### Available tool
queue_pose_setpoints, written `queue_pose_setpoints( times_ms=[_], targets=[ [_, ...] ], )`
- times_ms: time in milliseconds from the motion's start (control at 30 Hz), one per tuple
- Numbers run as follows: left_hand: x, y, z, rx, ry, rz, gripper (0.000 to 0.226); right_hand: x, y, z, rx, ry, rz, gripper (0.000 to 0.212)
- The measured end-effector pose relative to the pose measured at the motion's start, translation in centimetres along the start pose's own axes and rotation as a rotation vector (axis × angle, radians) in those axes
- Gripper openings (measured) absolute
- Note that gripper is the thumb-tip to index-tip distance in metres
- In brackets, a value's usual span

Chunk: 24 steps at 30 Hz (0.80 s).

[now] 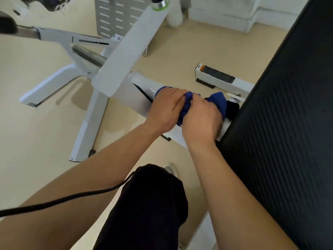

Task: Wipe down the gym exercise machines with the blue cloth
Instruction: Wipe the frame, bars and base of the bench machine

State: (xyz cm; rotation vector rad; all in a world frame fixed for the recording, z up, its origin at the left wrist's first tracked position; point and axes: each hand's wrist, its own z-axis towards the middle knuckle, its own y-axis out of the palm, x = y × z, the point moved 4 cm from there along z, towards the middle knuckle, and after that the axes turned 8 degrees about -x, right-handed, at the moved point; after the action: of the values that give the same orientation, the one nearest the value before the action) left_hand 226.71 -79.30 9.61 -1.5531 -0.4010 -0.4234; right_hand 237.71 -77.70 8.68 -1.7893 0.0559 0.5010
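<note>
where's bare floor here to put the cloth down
Bare floor between the slanted white beam and the treaded foot, and left of the white leg. Crowded where the left hand and right hand grip the blue cloth by the black pad.

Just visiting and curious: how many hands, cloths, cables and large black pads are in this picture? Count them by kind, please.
Hands: 2, the left hand and the right hand, both holding the cloth
Cloths: 1, the blue cloth
Cables: 1, the black cable
Pads: 1, the large black pad
Total: 5
</note>
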Motion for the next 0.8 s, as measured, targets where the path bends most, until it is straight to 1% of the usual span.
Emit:
queue_pose_setpoints(
  times_ms=[100,200,267,333,400,433,467,500,533,600,667,800],
  targets=[
    [0.1,0.0,0.1,0.060,0.025,-0.025,0.025,-0.2,0.3,-0.2,0.015,-0.065,-0.149,0.020],
    [-0.3,0.3,-0.1,0.119,0.059,-0.006,0.029,-0.4,0.1,-0.8,0.044,-0.075,-0.265,0.022],
    [-0.5,0.3,-0.3,0.152,0.090,0.016,0.035,-0.5,-0.3,-1.7,0.064,-0.054,-0.292,0.022],
    [-0.2,0.2,-0.6,0.151,0.097,0.048,0.039,-0.9,-0.6,-2.0,0.086,-0.060,-0.298,0.021],
    [0.1,-0.1,-1.0,0.102,0.156,0.095,0.033,-1.0,-0.4,-2.3,0.124,-0.051,-0.293,0.024],
    [0.0,-0.2,-1.3,0.076,0.214,0.093,0.028,-1.1,0.2,-2.8,0.171,-0.047,-0.278,0.028],
    [-0.3,-0.2,-1.8,0.076,0.290,0.095,0.023,-1.0,1.2,-3.5,0.245,-0.044,-0.261,0.037],
    [-0.7,0.1,-2.3,0.080,0.374,0.132,0.023,-0.8,2.4,-4.4,0.322,-0.031,-0.244,0.049],
    [-1.5,0.7,-2.8,0.093,0.440,0.199,0.031,-0.5,3.8,-5.5,0.389,-0.010,-0.217,0.061],
    [-3.3,2.1,-4.2,0.128,0.462,0.338,0.047,-0.1,6.5,-7.6,0.444,0.031,-0.148,0.077],
    [-4.2,3.3,-5.3,0.130,0.424,0.400,0.053,0.4,7.9,-8.7,0.463,0.048,-0.118,0.075],
    [-3.8,2.8,-3.7,0.168,0.424,0.445,0.051,1.1,7.4,-7.7,0.489,-0.002,-0.170,0.060]
  ],
)
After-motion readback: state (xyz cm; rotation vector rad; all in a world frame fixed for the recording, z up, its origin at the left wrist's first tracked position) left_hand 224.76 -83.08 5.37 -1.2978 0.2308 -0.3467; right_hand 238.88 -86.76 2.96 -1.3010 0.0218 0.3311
